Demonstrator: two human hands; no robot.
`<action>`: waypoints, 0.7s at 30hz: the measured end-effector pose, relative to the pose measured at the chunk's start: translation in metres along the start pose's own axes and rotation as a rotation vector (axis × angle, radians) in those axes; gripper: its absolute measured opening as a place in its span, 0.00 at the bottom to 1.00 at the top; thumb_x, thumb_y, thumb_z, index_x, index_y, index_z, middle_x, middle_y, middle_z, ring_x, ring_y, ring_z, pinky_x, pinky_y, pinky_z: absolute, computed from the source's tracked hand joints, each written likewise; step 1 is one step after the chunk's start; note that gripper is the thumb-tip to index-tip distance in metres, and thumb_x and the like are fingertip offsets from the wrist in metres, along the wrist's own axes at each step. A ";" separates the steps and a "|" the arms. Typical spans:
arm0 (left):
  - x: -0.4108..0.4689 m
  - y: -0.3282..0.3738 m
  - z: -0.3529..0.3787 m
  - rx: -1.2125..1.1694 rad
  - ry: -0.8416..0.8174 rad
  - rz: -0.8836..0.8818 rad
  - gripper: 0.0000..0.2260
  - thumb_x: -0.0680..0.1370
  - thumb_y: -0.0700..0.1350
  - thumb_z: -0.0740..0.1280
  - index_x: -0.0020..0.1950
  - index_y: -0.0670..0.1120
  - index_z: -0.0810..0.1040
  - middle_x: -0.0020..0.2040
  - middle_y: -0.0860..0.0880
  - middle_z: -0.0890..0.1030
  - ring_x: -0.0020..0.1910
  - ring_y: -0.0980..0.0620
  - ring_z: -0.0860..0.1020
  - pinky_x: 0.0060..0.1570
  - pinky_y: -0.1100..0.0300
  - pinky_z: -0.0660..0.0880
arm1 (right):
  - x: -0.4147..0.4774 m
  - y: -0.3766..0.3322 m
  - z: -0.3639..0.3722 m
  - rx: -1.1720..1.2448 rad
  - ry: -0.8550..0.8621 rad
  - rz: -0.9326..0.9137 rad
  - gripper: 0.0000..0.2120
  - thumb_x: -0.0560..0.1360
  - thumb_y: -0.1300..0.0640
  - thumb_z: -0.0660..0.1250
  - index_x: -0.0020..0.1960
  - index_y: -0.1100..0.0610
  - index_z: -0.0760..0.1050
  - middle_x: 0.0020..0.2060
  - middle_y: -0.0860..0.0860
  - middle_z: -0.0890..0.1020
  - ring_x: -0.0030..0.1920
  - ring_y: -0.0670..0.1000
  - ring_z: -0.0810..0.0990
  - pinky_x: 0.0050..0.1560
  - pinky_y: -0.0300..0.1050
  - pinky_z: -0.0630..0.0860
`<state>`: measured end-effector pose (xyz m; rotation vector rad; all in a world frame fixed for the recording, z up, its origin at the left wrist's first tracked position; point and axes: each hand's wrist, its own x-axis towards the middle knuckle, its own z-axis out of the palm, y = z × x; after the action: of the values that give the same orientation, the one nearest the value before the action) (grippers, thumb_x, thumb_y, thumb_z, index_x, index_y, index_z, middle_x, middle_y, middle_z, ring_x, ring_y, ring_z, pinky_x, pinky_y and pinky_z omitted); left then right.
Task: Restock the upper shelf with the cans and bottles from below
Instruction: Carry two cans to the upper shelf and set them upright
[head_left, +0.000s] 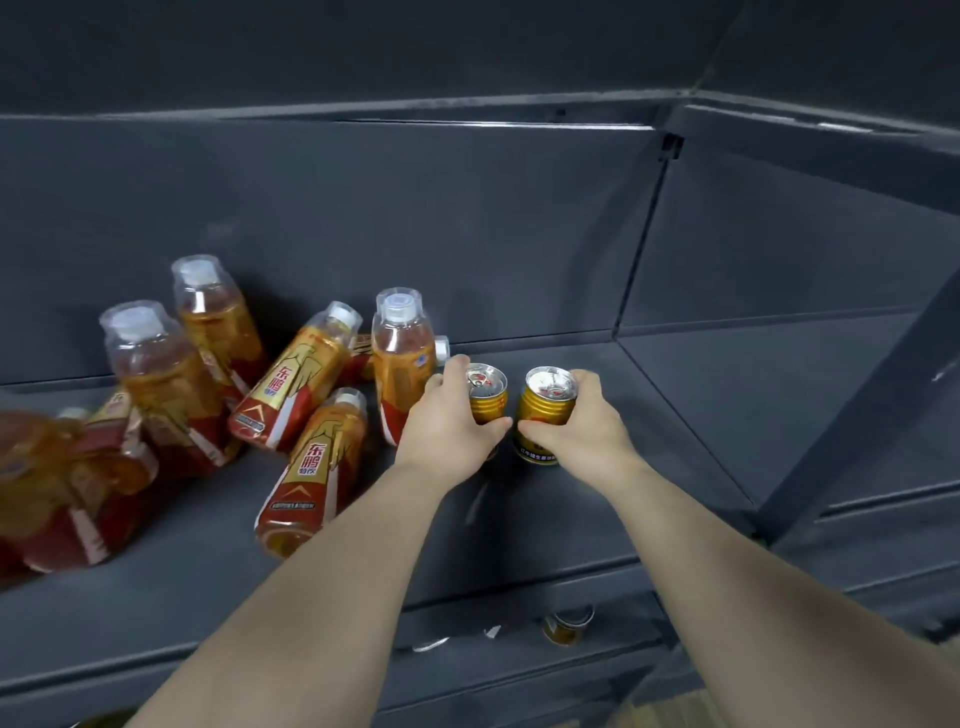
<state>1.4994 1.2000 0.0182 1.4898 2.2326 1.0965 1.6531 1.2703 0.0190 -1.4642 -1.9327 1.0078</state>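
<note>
— Where were the cans?
— A lower can showed half hidden on the level beneath. On the upper shelf, the left hand gripped the left can and the right hand gripped the right can. Both stood upright, side by side.
— Their look?
— Gold, ribbed, with silver pull-tab tops. Letting go seemed next. The upright bottle stood just left, nearest the left hand.

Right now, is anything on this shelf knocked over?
Yes. On the dark grey metal shelf, one clear plastic bottle of orange drink lies on its side at the front and another bottle leans tipped behind it. The gold ribbed cans in the left hand and right hand stand upright.
</note>
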 end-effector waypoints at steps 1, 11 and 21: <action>-0.004 -0.001 -0.002 0.000 0.019 -0.013 0.35 0.73 0.53 0.75 0.74 0.52 0.61 0.67 0.49 0.73 0.61 0.49 0.77 0.57 0.57 0.76 | 0.000 0.000 0.000 -0.003 -0.018 -0.014 0.36 0.70 0.49 0.77 0.70 0.45 0.60 0.55 0.45 0.76 0.55 0.50 0.76 0.53 0.47 0.75; -0.047 -0.014 -0.014 0.020 0.119 -0.108 0.30 0.72 0.52 0.76 0.68 0.53 0.63 0.61 0.50 0.75 0.57 0.49 0.78 0.55 0.53 0.79 | -0.015 0.006 0.017 -0.019 -0.162 -0.107 0.37 0.69 0.46 0.77 0.70 0.44 0.59 0.56 0.45 0.76 0.55 0.51 0.76 0.52 0.47 0.75; -0.053 -0.023 -0.015 0.005 0.125 -0.155 0.33 0.73 0.51 0.76 0.71 0.53 0.62 0.65 0.50 0.73 0.60 0.50 0.77 0.55 0.58 0.77 | -0.014 0.006 0.023 -0.029 -0.185 -0.147 0.36 0.70 0.47 0.77 0.70 0.45 0.60 0.56 0.46 0.76 0.55 0.51 0.76 0.51 0.45 0.74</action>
<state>1.4988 1.1428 0.0027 1.2567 2.3900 1.1649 1.6432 1.2515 0.0011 -1.2607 -2.1589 1.0835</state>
